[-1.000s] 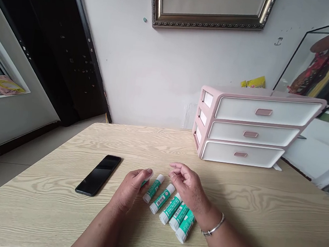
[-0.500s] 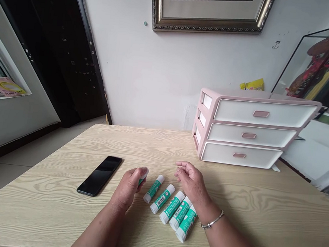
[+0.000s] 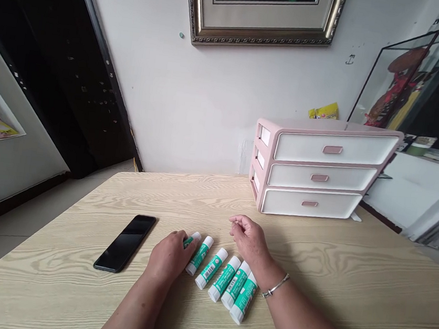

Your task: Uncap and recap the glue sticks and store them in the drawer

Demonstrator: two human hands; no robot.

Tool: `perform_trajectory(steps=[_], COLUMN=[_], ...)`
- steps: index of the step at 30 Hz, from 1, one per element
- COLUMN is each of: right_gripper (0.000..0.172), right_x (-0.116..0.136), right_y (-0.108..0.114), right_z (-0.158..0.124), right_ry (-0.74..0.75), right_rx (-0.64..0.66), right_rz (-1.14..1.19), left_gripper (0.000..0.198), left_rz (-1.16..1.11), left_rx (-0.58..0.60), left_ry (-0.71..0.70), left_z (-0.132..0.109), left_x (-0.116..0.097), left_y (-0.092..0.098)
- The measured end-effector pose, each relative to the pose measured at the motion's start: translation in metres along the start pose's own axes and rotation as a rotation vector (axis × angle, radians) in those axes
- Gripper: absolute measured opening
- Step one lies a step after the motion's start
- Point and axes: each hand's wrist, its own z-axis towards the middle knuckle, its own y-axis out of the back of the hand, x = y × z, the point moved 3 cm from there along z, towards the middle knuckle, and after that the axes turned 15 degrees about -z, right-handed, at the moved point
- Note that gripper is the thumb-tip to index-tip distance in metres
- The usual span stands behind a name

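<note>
My left hand (image 3: 171, 257) is closed round a green-and-white glue stick (image 3: 195, 235), palm down at the left end of a slanting row. Only the white end and part of the green label show past the fingers. Beside it lie several more glue sticks, from the nearest glue stick (image 3: 199, 255) to the rightmost glue stick (image 3: 244, 299), all tilted the same way on the wooden table (image 3: 70, 295). Over the far right end of the row hovers my right hand (image 3: 249, 241), its fingers loosely curled in with nothing visible in them; a silver bracelet circles that wrist.
A black phone (image 3: 125, 243) lies left of my left hand. At the table's back right stands a pink-and-white drawer unit (image 3: 317, 170), with a yellow packet (image 3: 324, 111) behind its top. The wall (image 3: 201, 120) rises behind the table, with a framed picture (image 3: 261, 40) on it.
My left hand has turned palm down and lowered the glue stick beside the row's left end. My right hand keeps nearly the same pose. The whole view has shifted slightly.
</note>
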Motion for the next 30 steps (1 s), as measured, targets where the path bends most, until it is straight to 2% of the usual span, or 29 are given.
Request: perform_trajectory(steps=[4,9,16,21,26,30], right_gripper=[0.026,0.026,0.028,0.029,0.035,0.039], right_x=[-0.009,-0.018,-0.012,-0.014,-0.036,-0.071], right_y=[-0.006,0.000,0.024,0.028,0.032,0.051], right_z=[0.003,0.007,0.007,0.007,0.007,0.015], right_ry=[0.030,-0.057,-0.202,-0.251,-0.322,-0.466], right_rx=[0.003,-0.017,-0.193,-0.273,-0.339,-0.407], right_rz=[-0.020,0.005,0.155,0.192,0.302,0.420], left_gripper=[0.049,0.046,0.046,0.040,0.037,0.036], left_rz=[-0.034,-0.057,-0.113,-0.144,-0.169,-0.198], left_rx=[0.009,0.058,0.127,0.126,0.133,0.139], left_ry=[-0.001,-0.004,0.071,0.071,0.039,0.033], left_z=[0.001,-0.001,-0.002,0.004,0.008,0.009], left_x=[-0.001,-0.007,-0.007,-0.001,0.010,0.015], left_y=[0.000,0.001,0.010,0.011,0.007,0.004])
